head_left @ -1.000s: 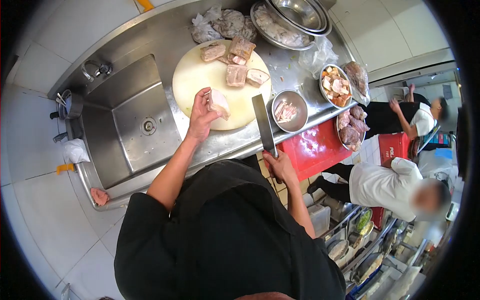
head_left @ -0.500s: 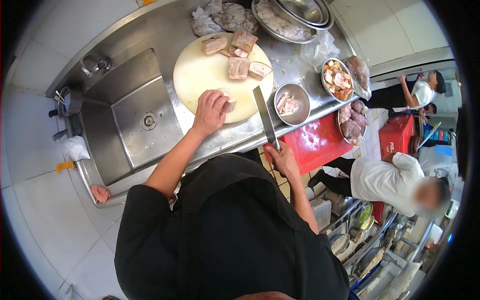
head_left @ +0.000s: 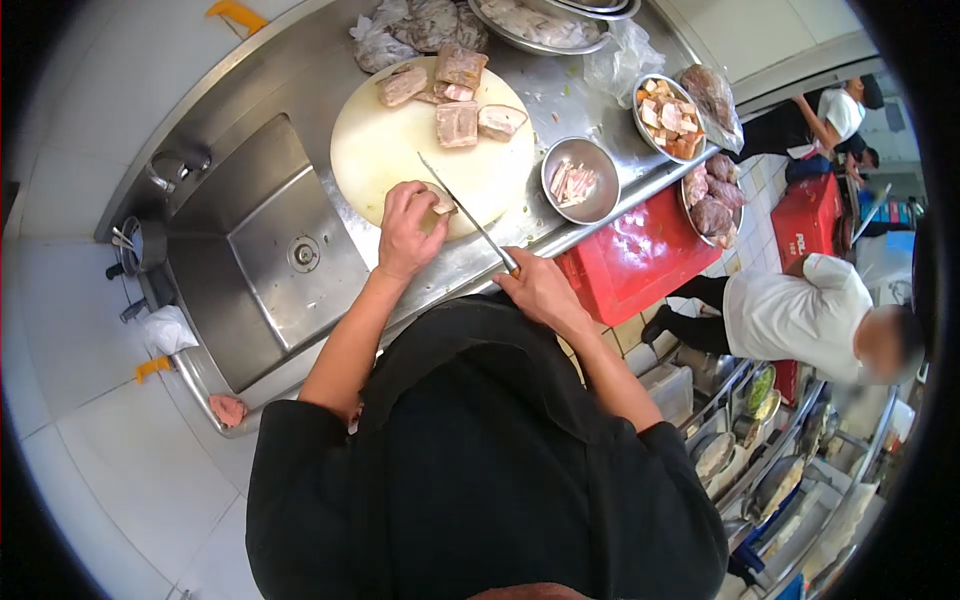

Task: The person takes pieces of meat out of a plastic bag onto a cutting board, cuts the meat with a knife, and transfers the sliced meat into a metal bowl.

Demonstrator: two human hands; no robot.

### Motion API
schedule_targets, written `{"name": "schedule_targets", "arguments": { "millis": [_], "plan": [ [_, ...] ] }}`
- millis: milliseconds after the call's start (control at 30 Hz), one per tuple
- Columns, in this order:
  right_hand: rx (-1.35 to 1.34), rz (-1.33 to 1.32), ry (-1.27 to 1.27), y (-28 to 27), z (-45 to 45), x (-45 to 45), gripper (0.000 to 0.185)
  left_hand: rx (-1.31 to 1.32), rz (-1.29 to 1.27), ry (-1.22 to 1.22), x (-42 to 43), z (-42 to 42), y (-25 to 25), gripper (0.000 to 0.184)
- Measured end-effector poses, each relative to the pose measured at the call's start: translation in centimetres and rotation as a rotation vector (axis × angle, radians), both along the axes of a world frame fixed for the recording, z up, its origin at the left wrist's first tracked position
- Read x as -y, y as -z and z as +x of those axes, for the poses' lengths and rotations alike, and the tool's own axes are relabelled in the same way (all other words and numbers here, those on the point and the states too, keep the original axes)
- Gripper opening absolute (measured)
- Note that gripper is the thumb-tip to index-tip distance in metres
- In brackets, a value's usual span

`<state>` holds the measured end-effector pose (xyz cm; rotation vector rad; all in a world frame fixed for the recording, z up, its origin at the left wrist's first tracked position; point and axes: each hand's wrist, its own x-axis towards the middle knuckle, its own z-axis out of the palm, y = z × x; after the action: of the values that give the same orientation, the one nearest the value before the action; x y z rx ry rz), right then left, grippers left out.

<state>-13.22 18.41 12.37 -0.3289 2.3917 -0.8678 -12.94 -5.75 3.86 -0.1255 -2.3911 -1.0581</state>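
My left hand (head_left: 410, 232) holds a small piece of meat (head_left: 440, 200) down near the front edge of the round white cutting board (head_left: 370, 145), fingers curled over it. Closed round the handle of a cleaver (head_left: 472, 218), my right hand (head_left: 543, 290) is just in front of the counter edge. The blade is on edge, over the board, right beside the held piece. Several meat chunks (head_left: 457, 124) lie at the back of the board. To its right stands a steel bowl (head_left: 606, 204) with thin meat strips (head_left: 573, 184).
A sink (head_left: 250, 240) is at the left. Bagged meat (head_left: 430, 25) and stacked bowls (head_left: 600, 42) stand behind. Right are a bowl of cubes (head_left: 670, 118), a bowl of meat (head_left: 712, 216) and a red container (head_left: 640, 262). A person in white (head_left: 795, 310) and others are farther right.
My left hand has turned over and brought the meat piece down onto the board. My right hand has moved the cleaver left, beside the piece, its blade turned on edge. The view has shifted slightly.
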Motion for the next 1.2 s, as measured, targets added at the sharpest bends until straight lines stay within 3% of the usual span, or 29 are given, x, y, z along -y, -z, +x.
{"name": "schedule_targets", "arguments": {
  "millis": [300, 700, 1000, 1200],
  "plan": [
    [0.018, -0.045, -0.009, -3.0, -0.3, 0.0, 0.044, 0.017, -0.176, -0.032, 0.1, 0.0, -0.1, 0.037],
    [0.056, -0.102, -0.034, -5.7, -0.8, -0.3, 0.042, 0.086, -0.121, -0.017, 0.1, 0.0, 0.8, 0.05],
    [-0.159, -0.077, -0.09, -4.9, -1.3, -0.4, 0.037, 0.085, -0.061, -0.028, -0.2, -0.2, 1.3, 0.046],
    [-0.061, 0.025, -0.114, -5.5, -2.3, 0.2, 0.037, 0.091, -0.036, -0.034, -0.3, -0.4, 1.4, 0.046]
  ]
}}
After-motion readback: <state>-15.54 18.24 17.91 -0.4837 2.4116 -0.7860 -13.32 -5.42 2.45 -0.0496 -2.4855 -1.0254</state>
